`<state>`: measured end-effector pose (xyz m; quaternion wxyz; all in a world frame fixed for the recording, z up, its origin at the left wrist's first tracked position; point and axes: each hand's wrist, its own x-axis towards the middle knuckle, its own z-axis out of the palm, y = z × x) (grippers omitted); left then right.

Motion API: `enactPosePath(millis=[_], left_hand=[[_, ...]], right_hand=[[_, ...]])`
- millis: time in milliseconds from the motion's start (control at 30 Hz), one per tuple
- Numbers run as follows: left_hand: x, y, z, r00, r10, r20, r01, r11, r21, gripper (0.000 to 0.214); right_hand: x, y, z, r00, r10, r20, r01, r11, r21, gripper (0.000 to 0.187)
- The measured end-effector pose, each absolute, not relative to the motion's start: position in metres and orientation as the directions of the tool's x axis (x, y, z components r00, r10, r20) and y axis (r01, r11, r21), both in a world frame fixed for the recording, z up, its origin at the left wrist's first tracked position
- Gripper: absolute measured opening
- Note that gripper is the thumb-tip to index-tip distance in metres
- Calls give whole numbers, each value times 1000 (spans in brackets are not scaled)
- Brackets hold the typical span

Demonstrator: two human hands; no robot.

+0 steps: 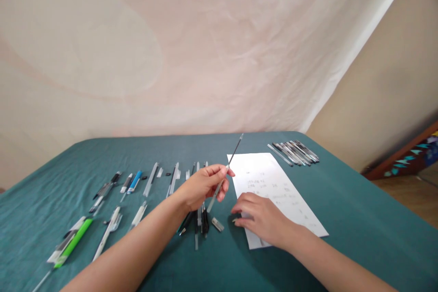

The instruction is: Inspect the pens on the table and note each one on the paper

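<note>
My left hand (208,187) pinches a slim pen between thumb and fingers. Its dark refill (235,150) sticks up out of the grip, with a clear tip at the upper end, while a translucent barrel (214,197) slants down below the fingers. My right hand (262,219) hovers by the left edge of a white sheet of paper (278,178), fingers bent and thumb apart from them. A small pale spot shows at its thumb tip; whether that is the nail or a tiny part, I cannot tell. Between the hands lies a clear pen cap (217,224).
Black pens (204,223) lie beneath my left hand. A row of pens (297,153) rests at the back right. Across the left are taken-apart pens, including a green one (73,242) and a blue one (134,182), on the green tablecloth (362,237). Faint handwriting marks the paper.
</note>
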<state>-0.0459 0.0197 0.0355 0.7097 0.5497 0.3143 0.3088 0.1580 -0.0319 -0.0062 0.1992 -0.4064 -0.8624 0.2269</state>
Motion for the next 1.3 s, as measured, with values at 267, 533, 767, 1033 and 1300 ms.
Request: enactPosePath(millis=[267, 533, 767, 1033, 1300], left_hand=[[-43, 17, 36, 645, 764, -33, -255, 255, 933, 28], [-40, 10, 39, 711, 692, -125, -18, 194, 981, 30], [-36, 3, 40, 704, 677, -212, 236, 58, 970, 31], [-37, 3, 36, 684, 698, -213, 324, -29, 946, 37], [-36, 2, 39, 695, 689, -205, 372, -100, 923, 38]], right_hand=[[151, -32, -17, -613, 768, 186, 649, 624, -436, 10], [171, -18, -5, -290, 941, 173, 134, 219, -966, 13], [171, -17, -2, -176, 959, 221, -58, 213, -975, 14], [170, -21, 2, -163, 964, 210, 24, 216, -976, 15], [171, -26, 3, -210, 956, 205, 219, 250, -943, 15]])
